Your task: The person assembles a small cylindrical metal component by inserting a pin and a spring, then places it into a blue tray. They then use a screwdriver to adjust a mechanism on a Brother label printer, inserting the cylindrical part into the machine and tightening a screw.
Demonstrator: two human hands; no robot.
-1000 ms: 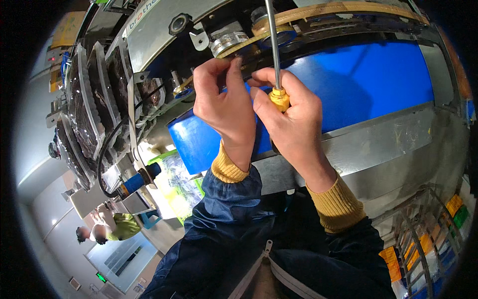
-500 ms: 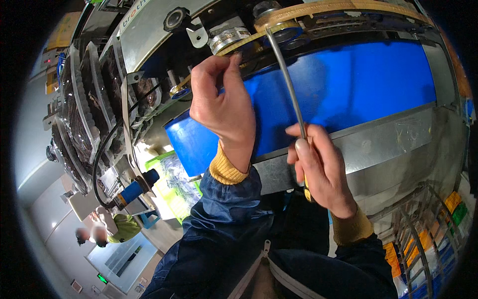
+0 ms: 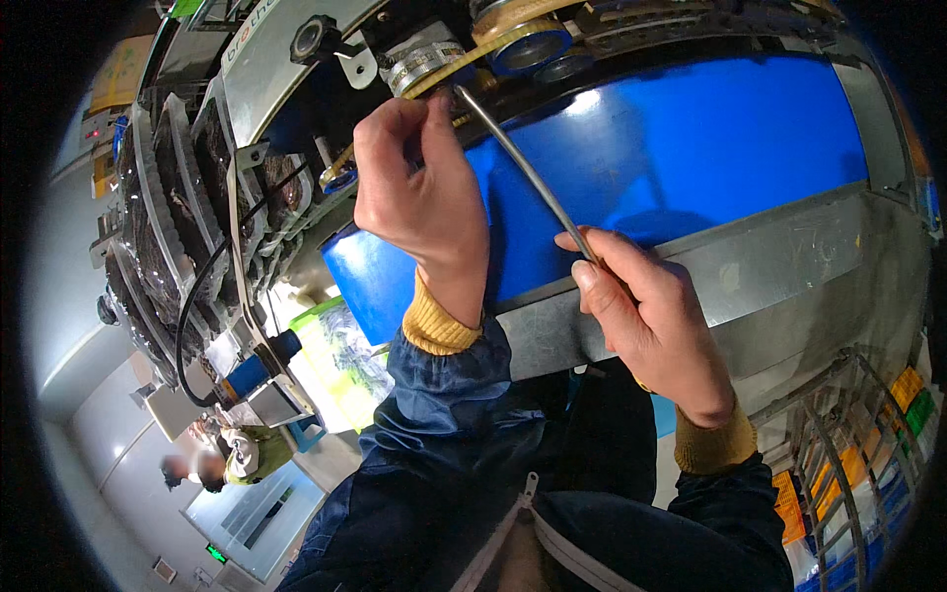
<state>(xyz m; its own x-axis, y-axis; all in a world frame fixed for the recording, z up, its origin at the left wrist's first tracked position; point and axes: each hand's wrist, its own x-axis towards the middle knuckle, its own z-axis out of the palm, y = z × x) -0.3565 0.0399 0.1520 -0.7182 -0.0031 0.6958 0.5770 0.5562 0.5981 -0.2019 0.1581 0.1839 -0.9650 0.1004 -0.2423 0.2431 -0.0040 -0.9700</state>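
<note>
My left hand (image 3: 424,192) is raised at the machine's underside, thumb and forefinger pinched together just below a yellow belt (image 3: 481,59). Whatever sits between those fingertips is hidden. In my right hand (image 3: 656,321) is a long-shafted screwdriver (image 3: 528,170), its handle mostly covered by the palm. The shaft slants up and left, its tip close beside my left fingertips. Above them, the belt runs by a silver ring-shaped part (image 3: 424,67) and round a dark pulley (image 3: 533,49) with a blue rim.
A blue panel (image 3: 681,148) with a metal edge strip (image 3: 769,259) spans below the mechanism. Bagged dark material (image 3: 178,197) hangs at left, near a black hose (image 3: 184,340). A wire cart (image 3: 858,444) stands lower right; a person (image 3: 247,454) is far off lower left.
The screwdriver's tip has swung left from the pulley to beside my left fingertips, with its shaft more slanted. The view has shifted slightly; my left hand keeps its pinch.
</note>
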